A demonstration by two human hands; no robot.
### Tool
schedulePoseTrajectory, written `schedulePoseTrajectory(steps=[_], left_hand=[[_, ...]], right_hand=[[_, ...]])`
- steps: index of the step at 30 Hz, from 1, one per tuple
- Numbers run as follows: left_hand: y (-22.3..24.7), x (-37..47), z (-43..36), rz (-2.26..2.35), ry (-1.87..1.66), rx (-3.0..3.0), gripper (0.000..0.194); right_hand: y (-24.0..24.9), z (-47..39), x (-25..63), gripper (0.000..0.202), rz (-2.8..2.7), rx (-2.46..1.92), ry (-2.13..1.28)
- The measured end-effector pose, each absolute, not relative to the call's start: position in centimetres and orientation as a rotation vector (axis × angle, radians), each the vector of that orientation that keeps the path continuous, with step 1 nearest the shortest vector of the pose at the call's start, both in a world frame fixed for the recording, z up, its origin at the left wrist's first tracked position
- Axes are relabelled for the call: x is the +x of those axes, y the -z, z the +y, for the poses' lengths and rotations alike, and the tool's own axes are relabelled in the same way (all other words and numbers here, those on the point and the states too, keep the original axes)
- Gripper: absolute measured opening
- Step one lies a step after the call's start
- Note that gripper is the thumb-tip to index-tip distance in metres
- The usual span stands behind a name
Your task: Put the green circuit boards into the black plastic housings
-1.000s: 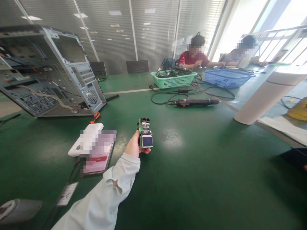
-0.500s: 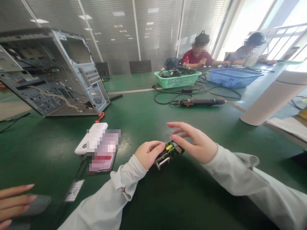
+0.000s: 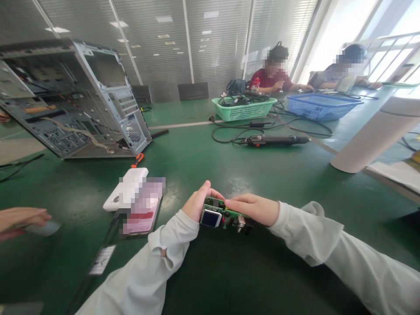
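Observation:
A small green circuit board (image 3: 232, 215) is held between my two hands above the table. A little dark screen with a silvery frame (image 3: 211, 218) sits on its left part, facing me. My left hand (image 3: 196, 204) grips the left end, its thumb raised along the edge and the other fingers mostly behind the board. From the right, my right hand (image 3: 256, 208) closes over the top edge, fingers pointing left and partly hiding the board. Metal and black connectors (image 3: 241, 224) show below the right fingers.
An open computer case (image 3: 108, 105) stands back left. Before it lie a white power bank (image 3: 126, 188) and a phone (image 3: 144, 214). A black electric screwdriver (image 3: 277, 140), green basket (image 3: 244, 111), blue basket (image 3: 323, 108) and pale bottle (image 3: 367, 140) stand farther off. Another person's hand (image 3: 26, 221) is at left.
My right hand has come down from above onto the board's top edge. The board has turned so its screen faces me more. The other person's hand at left has moved up with a grey piece.

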State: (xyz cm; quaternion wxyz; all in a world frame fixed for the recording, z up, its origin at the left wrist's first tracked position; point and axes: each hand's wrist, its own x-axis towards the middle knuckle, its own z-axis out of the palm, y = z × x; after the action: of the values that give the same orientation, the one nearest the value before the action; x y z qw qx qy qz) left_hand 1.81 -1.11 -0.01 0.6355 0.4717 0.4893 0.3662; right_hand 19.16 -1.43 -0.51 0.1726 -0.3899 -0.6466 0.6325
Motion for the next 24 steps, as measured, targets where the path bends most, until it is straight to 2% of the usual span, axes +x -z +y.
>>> schedulePoseTrajectory(steps=[3, 6, 11, 18, 21, 24], left_hand=[[0.1, 1.7, -0.6, 1.089, -0.741, 0.934, 0.066], [0.0, 1.5, -0.4, 1.081, -0.739, 0.952, 0.068], [0.1, 1.3, -0.3, 1.051, -0.756, 0.955, 0.065], [-0.2, 1.5, -0.5, 1.100, -0.757, 0.962, 0.055], [-0.4, 1.7, -0.6, 1.118, -0.745, 0.961, 0.052], [-0.5, 1.8, -0.6, 1.130, -0.747, 0.957, 0.051]], right_hand=[[0.1, -2.0, 18.6, 0.053, -1.525, -0.968, -2.196], [-0.5, -2.4, 18.3, 0.059, -1.131, -0.874, -2.459], [-1.3, -2.1, 18.5, 0.065, -0.811, -0.936, -2.413], [-1.7, -1.4, 20.9, 0.048, -1.175, -1.041, -1.775], [-2.4, -2.8, 23.7, 0.061, -1.340, -1.271, -1.286], [-3.2, -5.6, 28.3, 0.057, -1.446, -1.608, -0.607]])
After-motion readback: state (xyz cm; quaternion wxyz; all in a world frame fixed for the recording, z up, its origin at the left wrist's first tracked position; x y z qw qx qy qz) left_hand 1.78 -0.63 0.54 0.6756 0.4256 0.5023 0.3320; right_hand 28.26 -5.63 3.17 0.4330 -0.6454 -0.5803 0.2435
